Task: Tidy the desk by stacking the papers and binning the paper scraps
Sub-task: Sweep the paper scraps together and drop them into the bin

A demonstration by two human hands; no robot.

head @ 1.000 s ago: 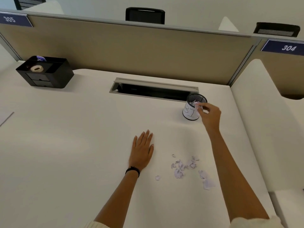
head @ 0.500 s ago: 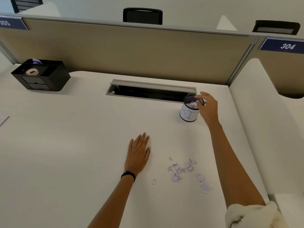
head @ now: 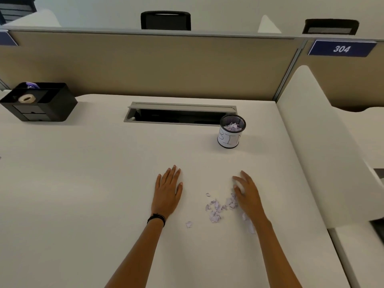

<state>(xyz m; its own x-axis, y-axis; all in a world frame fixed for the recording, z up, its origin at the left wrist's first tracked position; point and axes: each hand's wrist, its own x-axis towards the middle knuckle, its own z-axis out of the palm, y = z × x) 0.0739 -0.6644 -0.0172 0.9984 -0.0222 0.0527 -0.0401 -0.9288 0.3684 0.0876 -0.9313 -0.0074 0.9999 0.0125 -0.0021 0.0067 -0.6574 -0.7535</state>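
Step in hand: gather the paper scraps (head: 216,208), which lie loose on the tabletop (head: 83,183), nearer me than the bin (head: 228,140). My right hand (head: 247,196) is at their right edge, fingers (head: 239,180) loosely spread and gripping nothing visible. My left hand (head: 168,190) lies flat and empty. Rake the scraps into one heap before pinching, since strays scatter easily. The bin holds lilac scraps. Far left of the bin, a black organiser (head: 52,104) holds a tape roll (head: 26,98).

Your left hand (head: 168,191) lies flat at frame centre; your right hand (head: 248,193) reaches the paper scraps (head: 216,208); the bin (head: 230,136) stands upper right on the surface (head: 83,183).
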